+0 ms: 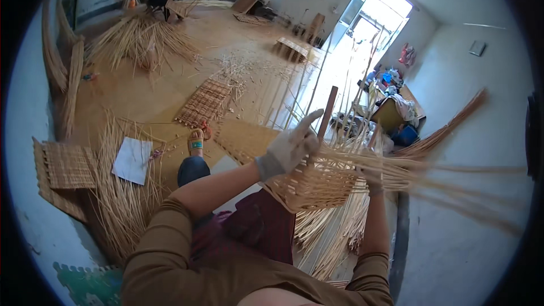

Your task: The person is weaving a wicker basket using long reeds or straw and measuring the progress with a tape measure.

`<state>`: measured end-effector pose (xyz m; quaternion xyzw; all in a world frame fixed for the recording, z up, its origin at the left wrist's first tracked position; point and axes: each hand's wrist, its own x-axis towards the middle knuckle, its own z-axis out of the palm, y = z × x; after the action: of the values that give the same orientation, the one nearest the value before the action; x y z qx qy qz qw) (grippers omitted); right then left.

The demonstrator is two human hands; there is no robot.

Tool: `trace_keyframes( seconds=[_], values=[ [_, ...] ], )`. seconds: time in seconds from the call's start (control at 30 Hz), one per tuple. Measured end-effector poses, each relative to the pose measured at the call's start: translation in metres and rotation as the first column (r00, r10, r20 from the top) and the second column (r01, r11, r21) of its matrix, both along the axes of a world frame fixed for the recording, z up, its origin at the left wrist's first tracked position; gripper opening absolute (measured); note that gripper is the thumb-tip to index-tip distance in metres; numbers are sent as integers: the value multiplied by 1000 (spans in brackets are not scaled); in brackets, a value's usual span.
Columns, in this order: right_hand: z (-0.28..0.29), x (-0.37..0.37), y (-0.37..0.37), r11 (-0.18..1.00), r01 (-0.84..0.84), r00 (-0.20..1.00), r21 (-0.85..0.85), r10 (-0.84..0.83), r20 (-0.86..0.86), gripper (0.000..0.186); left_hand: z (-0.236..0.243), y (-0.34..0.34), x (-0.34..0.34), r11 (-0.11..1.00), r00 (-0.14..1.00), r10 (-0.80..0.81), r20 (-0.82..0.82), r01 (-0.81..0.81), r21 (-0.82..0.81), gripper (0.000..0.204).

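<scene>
A woven wicker panel (320, 188) lies slanted in front of me, with long loose wicker strands (399, 173) running off to its right. My left hand (288, 150), in a pale glove, is at the panel's upper edge, its index finger stretched upward. Its other fingers are curled at a flat brown wooden stick (327, 114) that stands up from the weave. On the far side of the strands, my gloved right hand (372, 177) is closed among them, partly covered by them. The strand ends at the right are smeared by motion.
Cut wicker strands (122, 192) lie at my left beside woven panels (68, 165) and a white sheet (132, 160). Another woven panel (205, 102) is on the floor ahead. Two people work at the back. A cluttered heap (394, 99) stands near the bright doorway.
</scene>
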<state>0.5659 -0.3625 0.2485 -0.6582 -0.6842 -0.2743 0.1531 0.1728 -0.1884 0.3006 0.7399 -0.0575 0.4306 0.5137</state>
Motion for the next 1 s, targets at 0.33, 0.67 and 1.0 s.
trace_keyframes(
  seconds=[0.33,0.67,1.0],
  values=[
    [46,-112,52,992,102,422,-74,-110,-900,32,-121,149,82,595,913,91,398,271,-756,49],
    [-6,-61,187,946,125,853,-300,-257,-454,36,-143,211,43,636,998,12,63,41,-771,63],
    [17,-89,146,925,240,726,-295,-373,-578,48,-125,187,10,530,985,-168,-32,63,-846,37]
  ],
)
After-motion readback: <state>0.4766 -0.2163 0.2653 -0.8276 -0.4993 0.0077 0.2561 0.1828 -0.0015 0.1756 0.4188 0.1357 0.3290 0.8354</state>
